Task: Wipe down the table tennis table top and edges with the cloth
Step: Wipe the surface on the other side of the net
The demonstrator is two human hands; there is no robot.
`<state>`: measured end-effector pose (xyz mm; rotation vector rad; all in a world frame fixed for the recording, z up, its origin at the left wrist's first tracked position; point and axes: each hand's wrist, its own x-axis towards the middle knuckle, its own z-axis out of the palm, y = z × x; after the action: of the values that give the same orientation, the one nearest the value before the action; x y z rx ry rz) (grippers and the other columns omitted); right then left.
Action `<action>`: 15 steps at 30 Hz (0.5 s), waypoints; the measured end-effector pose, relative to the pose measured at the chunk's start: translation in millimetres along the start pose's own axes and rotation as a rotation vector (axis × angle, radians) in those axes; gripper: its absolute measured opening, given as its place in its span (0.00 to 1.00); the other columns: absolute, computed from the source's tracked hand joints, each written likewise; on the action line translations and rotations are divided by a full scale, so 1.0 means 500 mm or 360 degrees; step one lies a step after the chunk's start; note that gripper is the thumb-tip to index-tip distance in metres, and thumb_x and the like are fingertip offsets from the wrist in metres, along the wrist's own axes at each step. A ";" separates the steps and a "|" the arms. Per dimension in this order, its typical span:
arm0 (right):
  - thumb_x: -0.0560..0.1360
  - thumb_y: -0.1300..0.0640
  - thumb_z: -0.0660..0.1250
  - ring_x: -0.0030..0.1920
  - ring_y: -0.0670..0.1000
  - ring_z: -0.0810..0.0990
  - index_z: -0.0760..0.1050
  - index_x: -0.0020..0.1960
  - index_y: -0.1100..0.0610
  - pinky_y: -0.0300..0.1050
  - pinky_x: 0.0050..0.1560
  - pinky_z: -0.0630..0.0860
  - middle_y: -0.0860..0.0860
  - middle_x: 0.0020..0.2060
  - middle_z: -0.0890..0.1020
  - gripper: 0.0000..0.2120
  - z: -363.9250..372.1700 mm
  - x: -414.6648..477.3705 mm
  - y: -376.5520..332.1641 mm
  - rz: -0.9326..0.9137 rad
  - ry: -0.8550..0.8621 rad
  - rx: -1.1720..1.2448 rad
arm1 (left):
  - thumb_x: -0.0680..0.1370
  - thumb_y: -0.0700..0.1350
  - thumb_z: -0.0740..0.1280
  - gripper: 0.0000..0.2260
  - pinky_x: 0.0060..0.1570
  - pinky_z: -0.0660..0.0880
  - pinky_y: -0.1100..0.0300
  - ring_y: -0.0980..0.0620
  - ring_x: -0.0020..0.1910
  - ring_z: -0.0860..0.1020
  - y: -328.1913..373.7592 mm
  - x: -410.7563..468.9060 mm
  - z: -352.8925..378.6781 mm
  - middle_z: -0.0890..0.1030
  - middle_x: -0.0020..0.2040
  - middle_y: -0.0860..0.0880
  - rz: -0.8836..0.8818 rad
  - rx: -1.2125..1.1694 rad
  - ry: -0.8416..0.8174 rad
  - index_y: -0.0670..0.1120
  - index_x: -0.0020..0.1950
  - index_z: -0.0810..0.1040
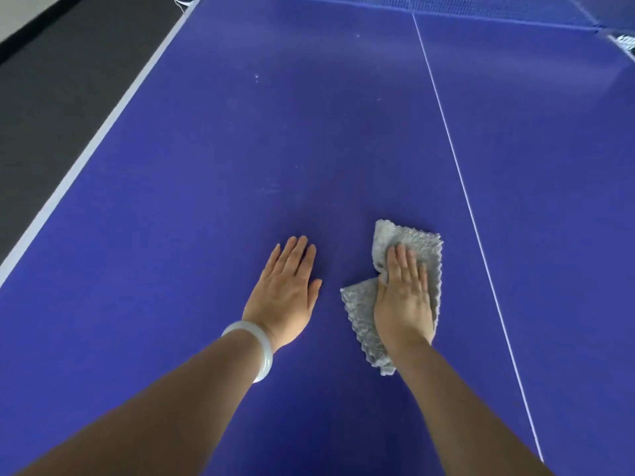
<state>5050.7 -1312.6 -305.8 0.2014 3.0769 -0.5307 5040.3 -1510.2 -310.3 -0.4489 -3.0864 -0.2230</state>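
Grey nubbly cloth (421,240), folded and rumpled, flat on blue table tennis worktop (240,139), just left of thin white centre line (457,166). Pressed down by right hand (403,297), palm flat, fingers straight and close together (thumb side partly lost in a fold, so grip there hard to judge). Cloth corners poking out beyond fingertips, beside thumb and back past wrist. Left hand (285,290) just beside, apart from cloth, spread flat on bare worktop, fingers straight, holding nothing; pale glossy bangle (257,345) on its wrist. Few white specks (257,77) and faint smears farther up the surface. White edge stripe (96,142) along left side, dark floor (51,80) beyond. Dark blue net (446,5) across far end, cut off by top of view. Blurred white lettering (623,41) near net's right end, too smeared to read; similar unreadable marks at top left. Both forearms cut off at bottom edge.
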 end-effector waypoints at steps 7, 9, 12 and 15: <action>0.84 0.52 0.49 0.76 0.49 0.65 0.68 0.75 0.59 0.50 0.73 0.62 0.50 0.76 0.67 0.23 -0.042 -0.198 0.131 -0.0738 -0.0191 -0.0085 | 0.84 0.53 0.49 0.26 0.77 0.40 0.58 0.51 0.80 0.49 0.002 -0.003 -0.005 0.53 0.80 0.48 -0.0028 -0.0144 0.0007 0.45 0.80 0.55; 0.84 0.51 0.47 0.77 0.50 0.62 0.67 0.75 0.60 0.52 0.76 0.55 0.52 0.76 0.66 0.25 -0.077 -0.145 0.192 -0.0473 -0.0120 -0.0050 | 0.84 0.52 0.51 0.25 0.77 0.41 0.58 0.51 0.80 0.50 0.007 -0.002 -0.008 0.55 0.80 0.47 -0.0046 -0.0156 -0.0003 0.44 0.80 0.56; 0.84 0.51 0.44 0.80 0.51 0.53 0.58 0.79 0.57 0.52 0.79 0.47 0.52 0.79 0.59 0.26 -0.095 0.010 0.228 -0.0164 -0.0001 -0.0142 | 0.84 0.52 0.51 0.25 0.78 0.43 0.56 0.51 0.80 0.50 0.008 0.001 -0.009 0.55 0.80 0.47 -0.0045 -0.0169 -0.0009 0.44 0.80 0.56; 0.85 0.50 0.44 0.81 0.50 0.45 0.51 0.81 0.53 0.52 0.80 0.42 0.49 0.81 0.50 0.26 -0.095 0.168 0.198 0.0218 0.0034 -0.0104 | 0.84 0.51 0.52 0.25 0.78 0.44 0.56 0.50 0.79 0.51 0.009 0.001 -0.009 0.56 0.80 0.47 -0.0052 -0.0165 -0.0002 0.44 0.79 0.58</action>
<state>4980.4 -1193.9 -296.8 0.4154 3.0657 -0.4248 5041.0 -1506.1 -305.2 -0.4012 -3.0956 -0.3851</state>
